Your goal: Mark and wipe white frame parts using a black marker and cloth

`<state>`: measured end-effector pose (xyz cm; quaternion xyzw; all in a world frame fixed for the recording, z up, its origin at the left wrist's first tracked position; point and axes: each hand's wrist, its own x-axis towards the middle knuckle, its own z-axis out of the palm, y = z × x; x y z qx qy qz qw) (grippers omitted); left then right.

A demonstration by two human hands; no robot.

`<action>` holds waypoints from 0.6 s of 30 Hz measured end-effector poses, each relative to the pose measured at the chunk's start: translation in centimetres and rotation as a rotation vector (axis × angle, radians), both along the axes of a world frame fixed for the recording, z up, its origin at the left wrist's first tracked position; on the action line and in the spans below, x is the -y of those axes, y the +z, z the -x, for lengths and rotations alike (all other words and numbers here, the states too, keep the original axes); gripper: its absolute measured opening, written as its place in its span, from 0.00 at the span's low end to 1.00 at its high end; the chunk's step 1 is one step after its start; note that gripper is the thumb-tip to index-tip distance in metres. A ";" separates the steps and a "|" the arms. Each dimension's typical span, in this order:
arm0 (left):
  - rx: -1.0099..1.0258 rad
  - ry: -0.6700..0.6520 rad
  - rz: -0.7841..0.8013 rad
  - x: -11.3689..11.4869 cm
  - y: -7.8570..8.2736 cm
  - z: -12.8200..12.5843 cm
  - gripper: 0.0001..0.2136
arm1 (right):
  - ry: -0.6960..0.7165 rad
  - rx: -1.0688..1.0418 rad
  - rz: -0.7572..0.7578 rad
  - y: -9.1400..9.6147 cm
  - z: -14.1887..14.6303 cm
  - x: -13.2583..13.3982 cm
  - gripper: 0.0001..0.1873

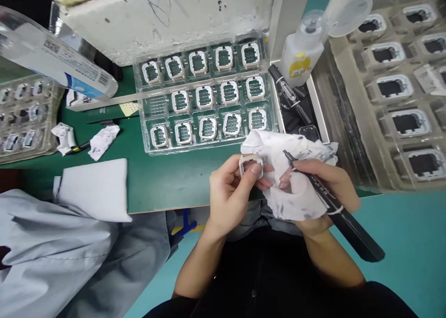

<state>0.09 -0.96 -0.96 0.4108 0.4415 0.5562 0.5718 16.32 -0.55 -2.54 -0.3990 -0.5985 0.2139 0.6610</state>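
Observation:
Between the thumb and fingers of my left hand [230, 195] is a small white watch-case-like frame [245, 159], held just past the table's front edge. My right hand [331, 183] grips a black marker [334, 206], its dark tip pointing up and left toward the frame. A stained white cloth [296, 202] is bunched in that same hand, under the marker, and spreads up onto the table. Beyond my hands lies a clear plastic tray [155, 105] with rows of similar frames; one pocket at its left holds none.
An open box [322, 118] of black markers and a squeeze bottle [302, 53] stand right of the tray. More frames fill stacked trays [372, 137] at far right. A large clear bottle [59, 58] leans in at left. Someone in grey clothing [69, 262] sits at left.

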 end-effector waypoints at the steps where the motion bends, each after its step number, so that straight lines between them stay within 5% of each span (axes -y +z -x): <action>1: 0.002 -0.007 -0.009 0.0 0.0 0.0 0.08 | 0.020 -0.001 -0.010 0.1 0.0 -0.1 0.20; 13: 0.039 -0.077 -0.052 -0.1 -0.7 1.0 0.08 | -0.041 0.061 -0.043 0.6 0.4 -0.2 0.16; 18: 0.036 -0.035 0.013 -0.3 -0.7 1.1 0.12 | -0.048 0.054 0.113 -0.4 -0.1 0.4 0.11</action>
